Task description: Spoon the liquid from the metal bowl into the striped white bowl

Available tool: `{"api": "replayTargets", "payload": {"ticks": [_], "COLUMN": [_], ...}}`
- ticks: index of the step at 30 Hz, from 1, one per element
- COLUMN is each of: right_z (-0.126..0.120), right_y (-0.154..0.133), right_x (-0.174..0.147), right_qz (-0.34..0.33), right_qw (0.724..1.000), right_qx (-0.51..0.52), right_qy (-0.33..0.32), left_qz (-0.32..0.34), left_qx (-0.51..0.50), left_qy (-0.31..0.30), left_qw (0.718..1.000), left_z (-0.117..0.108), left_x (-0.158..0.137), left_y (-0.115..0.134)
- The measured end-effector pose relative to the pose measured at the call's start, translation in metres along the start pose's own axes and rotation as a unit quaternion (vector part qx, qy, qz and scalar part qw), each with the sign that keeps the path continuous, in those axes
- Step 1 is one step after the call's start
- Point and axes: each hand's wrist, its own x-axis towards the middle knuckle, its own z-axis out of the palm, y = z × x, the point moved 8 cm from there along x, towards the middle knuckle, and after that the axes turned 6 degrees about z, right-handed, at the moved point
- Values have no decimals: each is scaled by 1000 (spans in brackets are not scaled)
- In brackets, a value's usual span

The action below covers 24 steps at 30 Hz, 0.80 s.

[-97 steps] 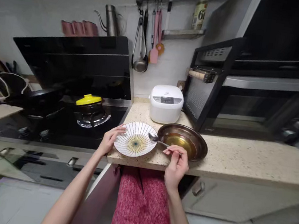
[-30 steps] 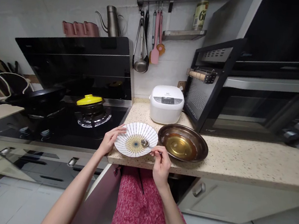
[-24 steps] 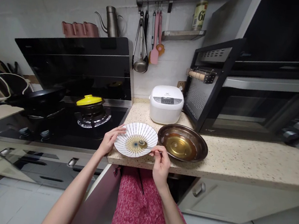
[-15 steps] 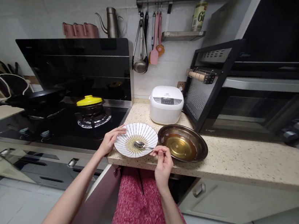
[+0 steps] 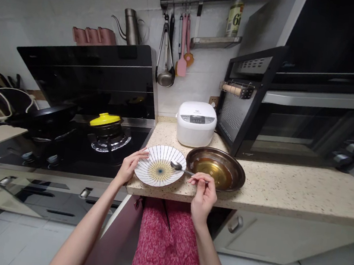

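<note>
A white plate (image 5: 148, 174) with dark radiating lines and a yellowish centre rests at the counter's front edge. My left hand (image 5: 130, 164) grips its left rim, fingers lying over the edge. In my right hand (image 5: 203, 193) is a metal spoon (image 5: 176, 166), pinched by the handle. The spoon's bowl is over the right part of the plate; whether it touches the surface I cannot tell. Just right of the plate stands a wide dark metal bowl (image 5: 243, 176) with amber-looking liquid or a golden sheen inside, partly behind my right hand.
Behind the bowl is a white rice cooker (image 5: 195, 126). Left of the counter, the black gas stove (image 5: 78, 154) carries a yellow-lidded pot (image 5: 105, 120) and a wok (image 5: 50, 120). An oven (image 5: 294, 132) stands at the right. One cabinet door (image 5: 122, 225) hangs open below.
My right hand has moved right with the spoon, whose bowl went from the plate's middle to its right side. My left hand keeps its place on the rim.
</note>
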Motion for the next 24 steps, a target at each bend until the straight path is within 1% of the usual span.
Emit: {"api": "replayTargets", "payload": {"ticks": [13, 19, 24], "right_z": [-20, -29, -31], "right_y": [-19, -19, -15], "right_x": [10, 13, 13], "right_qz": [-45, -78, -110], "right_qw": [997, 994, 988], "right_qx": [11, -33, -84], "right_qy": [56, 76, 62], "left_qz": [5, 7, 14], "left_qx": [-3, -3, -5], "left_qy": [1, 0, 3], "left_qw": [1000, 1000, 1000], "left_z": [0, 0, 0], "left_x": [-1, -1, -1], "left_y": [0, 0, -1]}}
